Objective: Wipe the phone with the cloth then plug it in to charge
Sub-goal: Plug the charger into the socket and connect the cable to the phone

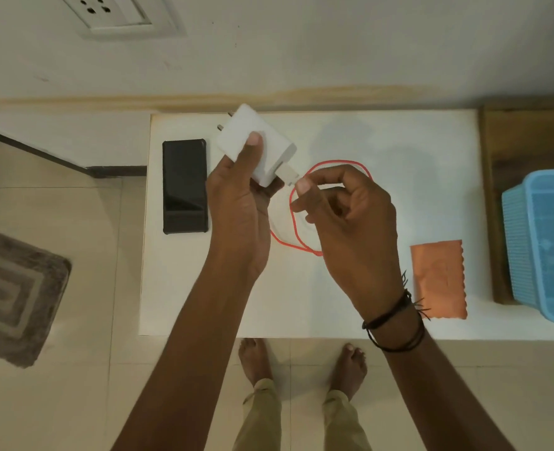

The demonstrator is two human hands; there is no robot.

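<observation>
White table (334, 304) against wall (334, 43) — phone (184, 187), orange cloth (438, 281).

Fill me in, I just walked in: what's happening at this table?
A person holds a white charger adapter in the left hand, while the right hand pinches the plug of a red cable at its port. The black phone lies on the white table, unconnected. The orange cloth lies apart.
</observation>
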